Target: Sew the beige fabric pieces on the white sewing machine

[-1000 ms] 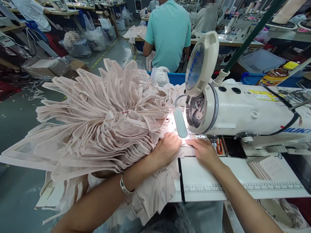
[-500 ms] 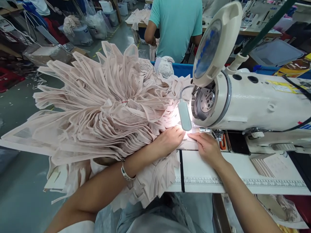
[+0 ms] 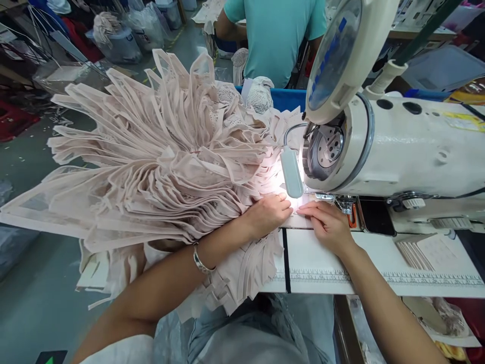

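Note:
My left hand (image 3: 270,215) is closed, its fingertips pinched on the edge of a pale pink fabric piece (image 3: 296,220) under the bright light. My right hand (image 3: 330,225) meets the same piece from the other side, fingers pressed together and pointing left, fingertips on the cloth. Both hands are just in front of the needle area of a white sewing machine (image 3: 413,146). A small grey-green lamp (image 3: 291,173) on a bent stalk hangs above the fingertips and hides part of the cloth. Beside my left forearm spreads a large tied bundle of pale pink garment pieces (image 3: 178,167).
A round magnifier (image 3: 335,58) tilts over the machine head. Along the front table edge runs a printed ruler (image 3: 379,278). Stacked fabric pieces (image 3: 420,251) lie at the right. Beyond the bundle, a person in a turquoise shirt (image 3: 280,40) sits with their back turned.
The view has shifted slightly, so the machine appears further right and higher. My fingertips remain at the fabric; the right fingers lie a little more level and closer together.

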Tool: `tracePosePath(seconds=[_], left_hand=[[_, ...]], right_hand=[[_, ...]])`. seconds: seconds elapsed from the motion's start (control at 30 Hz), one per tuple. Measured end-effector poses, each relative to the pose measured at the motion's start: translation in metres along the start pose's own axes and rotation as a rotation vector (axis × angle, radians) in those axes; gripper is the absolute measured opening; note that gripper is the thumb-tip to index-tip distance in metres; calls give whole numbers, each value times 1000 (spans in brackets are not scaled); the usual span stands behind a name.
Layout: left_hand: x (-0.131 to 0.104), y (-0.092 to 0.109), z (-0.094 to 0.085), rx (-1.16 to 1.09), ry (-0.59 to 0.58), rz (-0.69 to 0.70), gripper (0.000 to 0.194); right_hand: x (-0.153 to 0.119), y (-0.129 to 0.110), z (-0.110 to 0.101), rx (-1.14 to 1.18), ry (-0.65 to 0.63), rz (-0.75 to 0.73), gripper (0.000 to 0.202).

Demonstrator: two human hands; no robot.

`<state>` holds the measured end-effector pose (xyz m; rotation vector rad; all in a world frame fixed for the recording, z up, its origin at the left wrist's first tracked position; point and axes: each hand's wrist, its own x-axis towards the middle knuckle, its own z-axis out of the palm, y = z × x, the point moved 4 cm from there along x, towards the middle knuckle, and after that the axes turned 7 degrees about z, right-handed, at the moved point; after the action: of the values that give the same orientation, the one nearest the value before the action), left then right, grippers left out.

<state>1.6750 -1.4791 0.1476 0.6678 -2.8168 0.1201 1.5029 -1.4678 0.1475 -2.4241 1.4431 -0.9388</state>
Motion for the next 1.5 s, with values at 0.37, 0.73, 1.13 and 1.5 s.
tracePosePath(seconds=[0.37, 0.73, 1.13, 1.5], left_hand=[[-3, -1, 1, -24, 35, -85, 20], [-6, 0, 1, -61, 18, -10, 24], [-6, 3, 5, -34, 51, -14, 29], [-9, -1, -3, -199, -15, -118, 17]], right_hand=[[-3, 4, 3, -45, -33, -31, 37], [-3, -1, 2, -79, -7, -137, 38], [-1, -8, -2, -36, 2, -199, 38], [-8, 0, 3, -160, -91, -165, 43]])
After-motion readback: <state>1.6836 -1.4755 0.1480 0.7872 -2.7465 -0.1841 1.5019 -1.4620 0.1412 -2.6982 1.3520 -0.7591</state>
